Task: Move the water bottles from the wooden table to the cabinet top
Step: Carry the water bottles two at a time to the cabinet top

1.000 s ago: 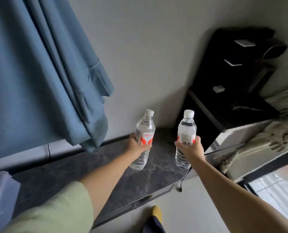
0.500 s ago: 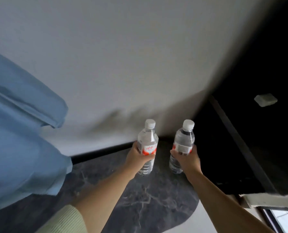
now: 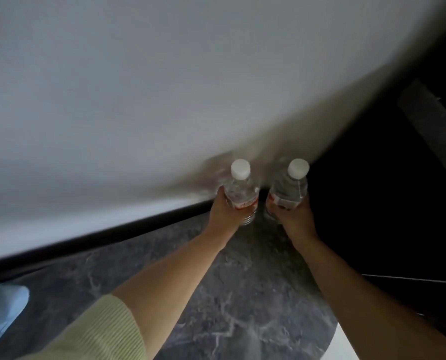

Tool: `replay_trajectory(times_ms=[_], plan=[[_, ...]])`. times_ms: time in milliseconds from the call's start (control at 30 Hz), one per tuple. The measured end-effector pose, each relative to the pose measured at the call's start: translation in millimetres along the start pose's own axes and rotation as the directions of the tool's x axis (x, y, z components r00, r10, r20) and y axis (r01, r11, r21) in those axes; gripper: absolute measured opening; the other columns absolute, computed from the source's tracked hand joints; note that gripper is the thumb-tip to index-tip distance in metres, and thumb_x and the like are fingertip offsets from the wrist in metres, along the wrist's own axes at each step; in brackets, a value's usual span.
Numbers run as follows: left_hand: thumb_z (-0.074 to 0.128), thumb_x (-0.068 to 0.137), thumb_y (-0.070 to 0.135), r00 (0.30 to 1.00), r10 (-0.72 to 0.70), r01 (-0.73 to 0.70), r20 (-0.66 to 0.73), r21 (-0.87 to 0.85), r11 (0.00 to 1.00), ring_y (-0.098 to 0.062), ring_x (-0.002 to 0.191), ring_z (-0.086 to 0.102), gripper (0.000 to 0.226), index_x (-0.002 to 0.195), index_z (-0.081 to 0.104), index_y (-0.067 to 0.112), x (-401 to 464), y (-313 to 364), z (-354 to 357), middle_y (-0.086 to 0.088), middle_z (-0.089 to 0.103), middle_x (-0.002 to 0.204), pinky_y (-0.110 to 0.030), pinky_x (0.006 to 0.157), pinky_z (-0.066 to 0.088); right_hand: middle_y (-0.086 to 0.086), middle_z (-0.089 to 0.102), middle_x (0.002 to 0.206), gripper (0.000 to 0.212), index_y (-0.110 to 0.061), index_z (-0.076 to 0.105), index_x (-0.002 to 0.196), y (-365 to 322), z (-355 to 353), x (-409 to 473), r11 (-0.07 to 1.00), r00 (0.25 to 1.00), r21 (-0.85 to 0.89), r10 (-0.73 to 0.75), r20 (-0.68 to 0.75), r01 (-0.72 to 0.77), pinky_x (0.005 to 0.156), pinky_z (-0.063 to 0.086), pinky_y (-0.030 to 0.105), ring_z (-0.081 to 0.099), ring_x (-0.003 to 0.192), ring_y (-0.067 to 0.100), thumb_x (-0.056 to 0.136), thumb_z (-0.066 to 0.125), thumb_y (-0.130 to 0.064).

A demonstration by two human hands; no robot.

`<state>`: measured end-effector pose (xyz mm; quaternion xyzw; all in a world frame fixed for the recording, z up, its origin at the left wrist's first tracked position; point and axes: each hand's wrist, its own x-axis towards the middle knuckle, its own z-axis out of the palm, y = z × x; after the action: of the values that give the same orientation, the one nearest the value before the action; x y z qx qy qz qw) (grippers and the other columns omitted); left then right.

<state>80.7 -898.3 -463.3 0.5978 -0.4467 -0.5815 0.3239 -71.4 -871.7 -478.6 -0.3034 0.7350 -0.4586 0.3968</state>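
Two clear water bottles with white caps and red-and-white labels stand upright at the back of the dark marble cabinet top, close to the wall. My left hand grips the left bottle around its lower body. My right hand grips the right bottle the same way. The bottles stand side by side a small gap apart. Whether their bases touch the surface is hidden by my hands.
A white wall rises right behind the bottles above a black strip. A tall black unit stands directly to the right. Blue fabric shows at the lower left. The cabinet top's rounded edge lies near me.
Both hands have carried the bottles farther back toward the wall and lower onto the cabinet top. The camera has moved closer, and the blue curtain has slid out of view to the left.
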Motion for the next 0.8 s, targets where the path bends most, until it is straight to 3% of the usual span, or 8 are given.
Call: replay_trajectory(times_ms=[133,300,400,500,567,633,733,800], plan=[[0.083,0.070,0.014,0.999,0.031,-0.031,0.025,-0.020,0.999,-0.011,0.110,0.058,0.065,0.123,0.046,0.022,13,-9,17,0.004,0.060,0.120,-0.013,0.083,0.044,0.015,0.058,0.132,0.073,-0.001,0.046,0.135,5,3,10,0.997,0.994,0.045,-0.074,0.085,0.070,0.106,0.044,0.044,0.056,0.123,0.026,0.070,0.078,0.010],[0.082,0.071,0.009,0.995,0.090,-0.090,0.049,-0.009,0.996,0.001,0.105,0.056,0.068,0.125,0.043,0.022,16,-19,25,0.006,0.057,0.123,-0.003,0.080,0.043,0.010,0.062,0.125,0.068,-0.001,0.050,0.129,11,-4,12,0.994,0.979,0.044,-0.110,0.170,0.104,0.102,0.048,0.036,0.061,0.113,0.014,0.069,0.080,0.006],[0.081,0.073,0.007,0.989,0.128,-0.128,0.075,0.000,0.992,0.000,0.109,0.056,0.067,0.126,0.043,0.019,13,-22,25,0.000,0.058,0.125,-0.003,0.084,0.043,0.014,0.058,0.131,0.073,0.003,0.046,0.133,14,-6,12,0.994,0.980,0.017,-0.108,0.169,0.106,0.104,0.045,0.032,0.057,0.119,0.019,0.069,0.080,0.007],[0.080,0.072,0.001,0.982,0.167,-0.166,0.089,-0.018,0.986,0.013,0.102,0.057,0.062,0.118,0.046,0.025,12,-18,26,0.004,0.060,0.117,-0.004,0.083,0.044,0.016,0.056,0.133,0.073,0.003,0.045,0.134,14,-6,13,0.995,0.977,0.005,-0.096,0.189,0.097,0.106,0.043,0.033,0.055,0.124,0.024,0.070,0.080,0.007],[0.079,0.072,-0.004,0.980,0.172,-0.172,0.099,-0.006,0.985,0.013,0.100,0.059,0.063,0.111,0.046,0.032,14,-18,26,0.010,0.060,0.111,-0.006,0.081,0.045,0.012,0.058,0.129,0.068,0.001,0.047,0.129,16,-8,14,0.995,0.975,-0.018,-0.091,0.201,0.096,0.101,0.046,0.023,0.055,0.121,0.022,0.069,0.080,0.007],[0.078,0.071,-0.007,0.984,0.128,-0.130,0.124,0.011,0.991,0.001,0.112,0.058,0.071,0.120,0.043,0.029,13,-18,22,0.004,0.058,0.118,-0.014,0.087,0.048,0.004,0.052,0.134,0.082,-0.006,0.039,0.137,22,-11,12,0.997,0.978,-0.032,-0.059,0.200,0.066,0.099,0.044,0.017,0.050,0.123,0.016,0.068,0.081,0.006],[0.079,0.070,0.002,0.989,-0.024,-0.002,0.149,0.173,0.985,-0.023,0.138,0.035,0.104,0.150,0.015,0.019,5,-17,12,-0.009,0.033,0.149,-0.043,0.109,0.039,0.002,0.034,0.152,0.107,-0.019,0.015,0.152,28,-23,3,0.992,0.980,-0.112,0.072,0.186,-0.052,0.113,0.034,0.039,0.035,0.139,0.018,0.071,0.083,-0.006],[0.079,0.070,0.009,0.990,-0.090,0.055,0.109,0.294,0.954,-0.026,0.142,0.025,0.114,0.153,0.003,0.025,-6,-12,3,-0.009,0.020,0.156,-0.041,0.113,0.031,0.007,0.024,0.158,0.112,-0.026,0.008,0.154,25,-33,-6,0.971,0.978,-0.212,0.142,0.152,-0.108,0.115,0.030,0.042,0.027,0.144,0.024,0.072,0.084,-0.015]])
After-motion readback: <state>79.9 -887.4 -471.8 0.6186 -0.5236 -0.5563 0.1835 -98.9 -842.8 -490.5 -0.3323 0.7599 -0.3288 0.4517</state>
